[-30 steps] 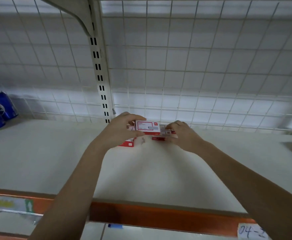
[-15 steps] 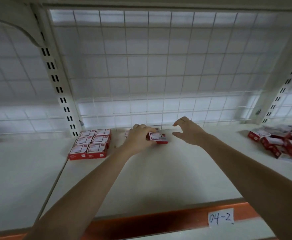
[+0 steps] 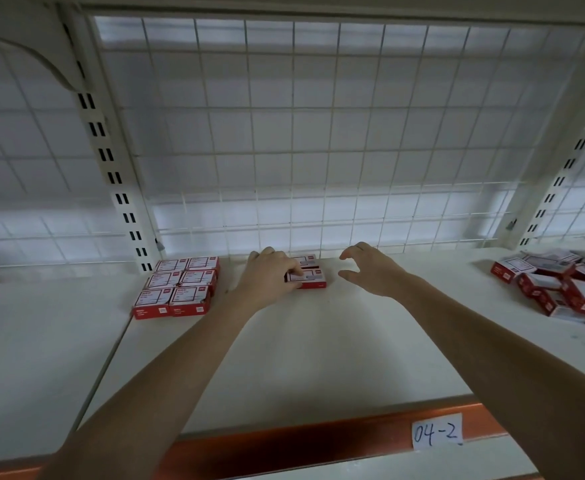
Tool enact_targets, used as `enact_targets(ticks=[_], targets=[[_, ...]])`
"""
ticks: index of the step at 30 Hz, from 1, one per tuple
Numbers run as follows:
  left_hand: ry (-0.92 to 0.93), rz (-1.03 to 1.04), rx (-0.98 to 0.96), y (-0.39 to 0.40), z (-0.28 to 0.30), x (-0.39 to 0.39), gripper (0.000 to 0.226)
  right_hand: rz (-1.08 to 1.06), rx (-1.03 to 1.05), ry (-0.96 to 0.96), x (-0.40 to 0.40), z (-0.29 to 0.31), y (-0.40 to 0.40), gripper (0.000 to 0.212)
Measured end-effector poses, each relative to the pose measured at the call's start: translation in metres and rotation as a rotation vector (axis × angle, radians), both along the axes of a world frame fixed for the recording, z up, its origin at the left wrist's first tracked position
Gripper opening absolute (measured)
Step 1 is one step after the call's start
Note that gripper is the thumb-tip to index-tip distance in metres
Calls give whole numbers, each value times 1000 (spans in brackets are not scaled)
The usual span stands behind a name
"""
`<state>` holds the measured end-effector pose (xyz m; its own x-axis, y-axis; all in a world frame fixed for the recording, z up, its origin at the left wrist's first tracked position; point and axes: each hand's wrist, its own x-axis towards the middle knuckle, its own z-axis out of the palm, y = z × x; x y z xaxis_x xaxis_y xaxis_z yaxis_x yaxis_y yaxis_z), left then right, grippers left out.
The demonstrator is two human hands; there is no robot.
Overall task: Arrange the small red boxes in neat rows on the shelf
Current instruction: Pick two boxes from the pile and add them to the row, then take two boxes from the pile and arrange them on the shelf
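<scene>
Small red boxes with white labels lie on the white shelf (image 3: pixel 318 358). A tidy block of several boxes (image 3: pixel 180 284) sits at the back left beside the upright post. My left hand (image 3: pixel 270 273) rests on a second small stack (image 3: pixel 310 277) near the back grid, its thumb and fingers pinching the top box. My right hand (image 3: pixel 367 270) hovers just right of that stack, fingers spread and loosely curved, holding nothing. A loose heap of boxes (image 3: pixel 561 282) lies at the far right.
A white wire grid (image 3: pixel 318 140) closes the back of the shelf. Slotted uprights (image 3: pixel 117 188) stand at left and right. The front edge is an orange rail (image 3: pixel 284 441) with a paper label reading 04-2 (image 3: pixel 437 433).
The view swung right from the shelf bay with blue cans. My left hand set its box down on the stack. My right hand let go and drew back to the right.
</scene>
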<state>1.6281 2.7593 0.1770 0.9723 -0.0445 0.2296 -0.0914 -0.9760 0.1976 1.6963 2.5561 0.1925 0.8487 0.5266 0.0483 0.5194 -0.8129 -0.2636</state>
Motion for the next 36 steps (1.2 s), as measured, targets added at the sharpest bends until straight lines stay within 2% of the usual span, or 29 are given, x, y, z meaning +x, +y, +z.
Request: enact_targets(ticks=[5, 12, 16, 20, 24, 28, 36], targets=[[-39, 25, 121, -1, -1, -4, 25, 4, -5, -2, 4, -3, -1, 44], [-37, 16, 186, -4, -1, -2, 31, 30, -48, -5, 6, -5, -10, 44], [-56, -28, 167, -25, 14, 11, 33, 57, -144, -74, 6, 6, -35, 46], [-95, -170, 169, -75, 25, 36, 36, -4, -250, -146, 5, 24, -80, 46], [-124, -348, 136, -147, 34, 58, 39, -210, -335, -198, 0, 39, -143, 48], [-109, -495, 111, -225, 44, 70, 42, -416, -297, -181, -13, 49, -219, 46], [-95, -619, 76, -352, 51, 81, 50, -578, -247, -116, -31, 55, -358, 53]])
